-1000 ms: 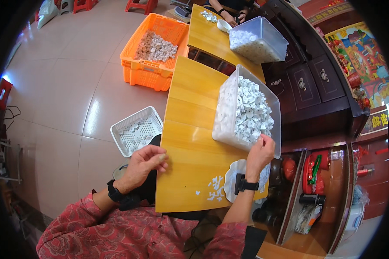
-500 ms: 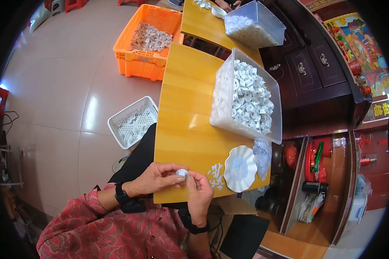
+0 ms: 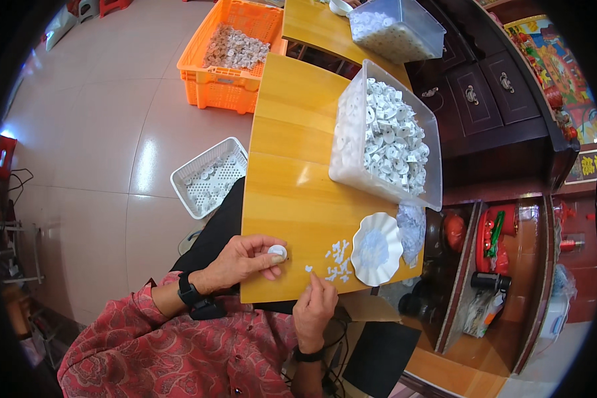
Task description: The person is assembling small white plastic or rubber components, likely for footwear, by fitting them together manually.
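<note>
One disc pinched in left hand; right hand curled, grip unclear; lettered sign.

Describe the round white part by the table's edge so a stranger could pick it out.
Find the nearer yellow table, carrying the big clear bin. At its near left corner is the person's left hand, pinching a small round white part. White pieces crowd the bin and smaller bits lie on the table, but only this round one is held.
</note>
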The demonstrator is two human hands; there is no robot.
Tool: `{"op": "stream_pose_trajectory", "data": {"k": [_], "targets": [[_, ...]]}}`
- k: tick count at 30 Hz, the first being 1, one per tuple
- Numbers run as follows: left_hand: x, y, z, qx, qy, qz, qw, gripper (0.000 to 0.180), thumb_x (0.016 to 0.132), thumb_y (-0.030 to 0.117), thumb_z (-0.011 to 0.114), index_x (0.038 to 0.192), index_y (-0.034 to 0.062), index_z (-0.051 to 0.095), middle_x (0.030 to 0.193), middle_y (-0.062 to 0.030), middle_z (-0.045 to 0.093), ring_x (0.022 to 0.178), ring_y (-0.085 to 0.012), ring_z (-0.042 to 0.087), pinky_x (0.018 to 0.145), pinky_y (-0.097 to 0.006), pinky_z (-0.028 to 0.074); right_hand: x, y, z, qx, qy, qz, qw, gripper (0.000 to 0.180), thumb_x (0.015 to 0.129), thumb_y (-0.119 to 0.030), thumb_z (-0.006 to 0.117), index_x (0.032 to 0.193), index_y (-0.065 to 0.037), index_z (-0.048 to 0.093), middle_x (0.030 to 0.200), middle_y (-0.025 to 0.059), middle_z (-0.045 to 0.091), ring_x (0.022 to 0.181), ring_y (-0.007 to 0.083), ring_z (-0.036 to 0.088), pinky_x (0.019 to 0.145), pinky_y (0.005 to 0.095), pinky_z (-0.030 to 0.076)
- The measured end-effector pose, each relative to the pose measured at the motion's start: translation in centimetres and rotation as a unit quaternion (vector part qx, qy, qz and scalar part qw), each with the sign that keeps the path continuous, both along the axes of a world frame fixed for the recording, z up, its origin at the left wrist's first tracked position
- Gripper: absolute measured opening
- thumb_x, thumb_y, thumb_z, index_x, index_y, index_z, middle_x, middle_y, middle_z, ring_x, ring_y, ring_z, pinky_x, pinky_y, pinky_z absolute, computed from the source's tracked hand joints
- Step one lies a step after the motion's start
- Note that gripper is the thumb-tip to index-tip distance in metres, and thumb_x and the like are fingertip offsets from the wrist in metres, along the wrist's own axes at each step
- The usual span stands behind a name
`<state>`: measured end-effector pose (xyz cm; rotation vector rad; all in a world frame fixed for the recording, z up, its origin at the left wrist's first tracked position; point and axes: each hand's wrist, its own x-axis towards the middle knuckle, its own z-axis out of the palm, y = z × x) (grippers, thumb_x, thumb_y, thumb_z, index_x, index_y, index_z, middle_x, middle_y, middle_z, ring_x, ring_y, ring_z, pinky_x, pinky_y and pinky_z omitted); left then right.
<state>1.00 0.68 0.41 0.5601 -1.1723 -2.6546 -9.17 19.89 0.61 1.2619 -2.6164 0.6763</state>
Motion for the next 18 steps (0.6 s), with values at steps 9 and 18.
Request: {"op": "stream_pose_trajectory", "data": {"k": [9,18], "targets": [[0.0,0.2,-0.2,0.01,-0.005,0.0,1.0,0.028,0.095,0.009,0.062,0.12,-0.0036,0.06,0.095,-0.0084,0.069,0.081,-0.0122,0.068,0.074,-0.024,0.057,-1.1,0.0,0.0,-0.045,-0.003,-0.016,0.999,0.024,0.083,0.005,0.06,0.106,0.002,0.064,0.106,0.0156,0.059,0.096,0.0336,0.057,0.083,0.0426,0.047],[-0.3,0.2,-0.4,0.015,0.001,-0.008,1.0,0.03,0.096,0.011,0.061,0.121,-0.0036,0.059,0.096,-0.0072,0.068,0.082,-0.0105,0.067,0.076,-0.025,0.057,-1.8,-0.1,0.1,0.039,0.055,-0.072,0.995,0.025,0.081,0.005,0.063,0.106,0.001,0.065,0.101,0.014,0.057,0.095,0.0326,0.057,0.081,0.0433,0.046]]}}
